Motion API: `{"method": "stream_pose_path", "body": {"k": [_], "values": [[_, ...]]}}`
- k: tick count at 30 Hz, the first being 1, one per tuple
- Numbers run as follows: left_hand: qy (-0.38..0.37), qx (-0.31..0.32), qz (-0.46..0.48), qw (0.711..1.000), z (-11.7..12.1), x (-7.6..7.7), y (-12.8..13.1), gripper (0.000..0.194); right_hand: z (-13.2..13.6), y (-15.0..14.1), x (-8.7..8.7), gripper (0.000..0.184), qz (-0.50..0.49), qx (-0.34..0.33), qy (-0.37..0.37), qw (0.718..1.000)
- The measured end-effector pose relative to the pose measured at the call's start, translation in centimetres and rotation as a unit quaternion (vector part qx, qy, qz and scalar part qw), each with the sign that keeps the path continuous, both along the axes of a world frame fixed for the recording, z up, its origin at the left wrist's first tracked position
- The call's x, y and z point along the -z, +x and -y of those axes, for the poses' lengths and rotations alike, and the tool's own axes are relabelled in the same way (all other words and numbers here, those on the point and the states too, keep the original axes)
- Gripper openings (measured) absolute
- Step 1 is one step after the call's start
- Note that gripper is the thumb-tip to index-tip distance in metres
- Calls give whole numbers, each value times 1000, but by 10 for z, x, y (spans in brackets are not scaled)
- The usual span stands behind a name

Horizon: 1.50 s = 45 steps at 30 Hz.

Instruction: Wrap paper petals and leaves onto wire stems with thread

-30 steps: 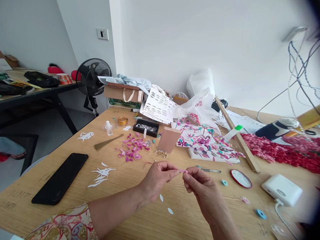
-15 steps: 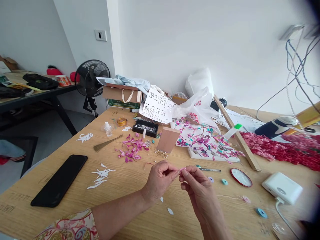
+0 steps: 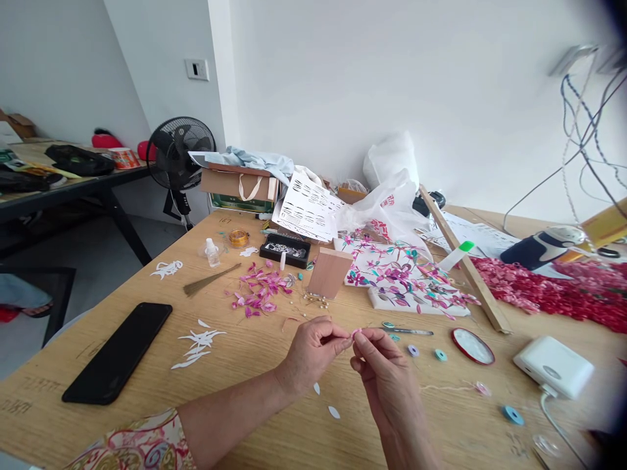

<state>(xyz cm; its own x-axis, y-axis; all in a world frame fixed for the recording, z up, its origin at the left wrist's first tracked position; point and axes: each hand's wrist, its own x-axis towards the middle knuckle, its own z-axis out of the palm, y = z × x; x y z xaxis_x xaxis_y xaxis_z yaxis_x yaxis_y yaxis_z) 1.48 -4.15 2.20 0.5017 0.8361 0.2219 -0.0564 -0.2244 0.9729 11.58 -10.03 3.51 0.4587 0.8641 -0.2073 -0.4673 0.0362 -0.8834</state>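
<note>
Just above the tabletop, my left hand (image 3: 313, 356) and my right hand (image 3: 385, 372) meet at their fingertips. Both pinch a small pink petal (image 3: 357, 333), mostly covered by the fingers. A pale pink thread (image 3: 448, 388) runs over the wood from near my right wrist to a spool (image 3: 482, 389). Below my hands lie two white leaf-shaped paper pieces, one of them a paper petal (image 3: 334, 412). Beyond my left hand spreads a pile of pink petals (image 3: 262, 290), near an upright wooden block (image 3: 330, 273).
A black phone (image 3: 117, 352) and white paper strips (image 3: 198, 343) lie left. Pink flower sprigs rest on white foam (image 3: 416, 305). Rightward are a red-rimmed dish (image 3: 473, 346), a white box (image 3: 553, 367) with a cable, a wooden bar (image 3: 463, 261) and thread spools (image 3: 512, 416).
My right hand has turned slightly and shifted a little left, its fingertips closer against the left ones. The left hand has hardly moved, and the pink petal stays pinched.
</note>
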Motion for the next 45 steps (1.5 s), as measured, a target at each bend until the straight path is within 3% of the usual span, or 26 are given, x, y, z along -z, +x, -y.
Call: {"method": "stream_pose_path", "body": {"k": [8,13,17,23,27,30,35,39,45], "values": [[7,3,-16,1000,-1,1,0,19,-1,-7,8,14,-6,28,17,999],[-2,9,-33,999,-6,-6,-3,22,-3,0,4,18,4,1,-2,1000],[-41,40,-34,998,-10,-11,-6,27,-1,13,-2,26,88,3,-27,996],[-35,82,-44,995,-11,-10,-7,24,-4,16,-3,24,215,-64,-49,973],[-95,89,-47,990,-12,-14,-7,23,-7,12,-2,25,215,-40,-49,975],[-172,112,-11,979,-13,-18,-9,27,-6,9,-3,29,213,-70,-54,973],[-290,144,77,943,-18,-16,-13,24,-1,10,1,34,271,-192,-75,940],[-343,160,95,921,-21,-11,-15,20,3,17,5,24,392,-182,-77,899],[-361,138,113,915,-24,-5,-19,19,8,22,4,27,500,-144,-90,849]]}}
